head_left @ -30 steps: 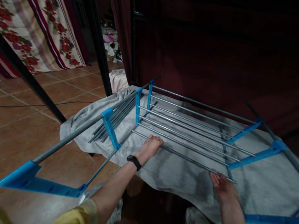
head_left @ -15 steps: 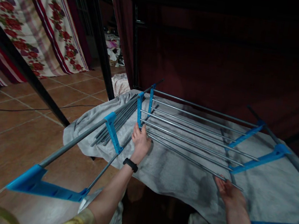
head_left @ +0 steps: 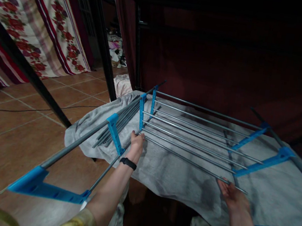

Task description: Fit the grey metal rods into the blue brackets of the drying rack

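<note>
I'm holding the loose rod [head_left: 187, 160] in front, slung between two hands set well apart; the right hand [head_left: 231, 194] is pinching it near its nearer end, while the left hand [head_left: 136, 146] is closing about its far end beside the lower rail [head_left: 106, 171], and I can't tell whether those fingers are gripping rod, rail or both. I'm judging that lopsided pressure could be skewing the rod or rocking the rack, and that a loosening right pinch could be dropping that end onto the cloth [head_left: 164, 183]. Its long axis is running crosswise, pointing away at the left and projecting past the right hand, roughly alongside the fixed rods [head_left: 187, 131]. Beyond the right hand, a blue bracket [head_left: 263, 164] is slanting; left of the left hand, spare rods [head_left: 125, 119] are lying bundled.
</note>
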`<state>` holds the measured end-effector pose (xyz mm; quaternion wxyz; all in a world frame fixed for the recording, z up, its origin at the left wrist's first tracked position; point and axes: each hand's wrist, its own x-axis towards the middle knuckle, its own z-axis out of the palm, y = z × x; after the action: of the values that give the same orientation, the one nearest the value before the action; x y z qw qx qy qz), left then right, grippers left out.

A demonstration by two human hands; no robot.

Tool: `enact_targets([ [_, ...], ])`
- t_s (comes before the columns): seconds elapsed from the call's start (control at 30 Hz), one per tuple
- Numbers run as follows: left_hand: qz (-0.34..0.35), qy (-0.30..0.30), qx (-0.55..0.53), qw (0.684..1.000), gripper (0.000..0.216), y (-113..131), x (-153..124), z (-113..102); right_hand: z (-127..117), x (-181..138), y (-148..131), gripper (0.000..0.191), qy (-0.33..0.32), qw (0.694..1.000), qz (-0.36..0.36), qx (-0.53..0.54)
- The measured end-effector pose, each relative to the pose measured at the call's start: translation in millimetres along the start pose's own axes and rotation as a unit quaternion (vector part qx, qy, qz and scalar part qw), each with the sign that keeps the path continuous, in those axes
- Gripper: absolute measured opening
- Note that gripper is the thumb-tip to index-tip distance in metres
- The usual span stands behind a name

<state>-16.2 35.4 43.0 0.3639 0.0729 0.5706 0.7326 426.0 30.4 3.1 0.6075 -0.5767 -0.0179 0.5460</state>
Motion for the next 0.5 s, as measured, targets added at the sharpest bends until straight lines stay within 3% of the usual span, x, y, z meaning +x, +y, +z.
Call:
enact_targets([
  [0.17,-0.089,-0.03,-0.019,0.995,0.018,5.0,-8.4,6.5,3.0,-3.7,1.2,0.03,0.003,1.0,-0.003,-0.003],
  [0.5,-0.106,-0.088,-0.076,0.988,0.013,14.3,-23.2,8.1,-2.4,4.9,3.4,0.024,-0.013,1.0,0.01,0.003],
])
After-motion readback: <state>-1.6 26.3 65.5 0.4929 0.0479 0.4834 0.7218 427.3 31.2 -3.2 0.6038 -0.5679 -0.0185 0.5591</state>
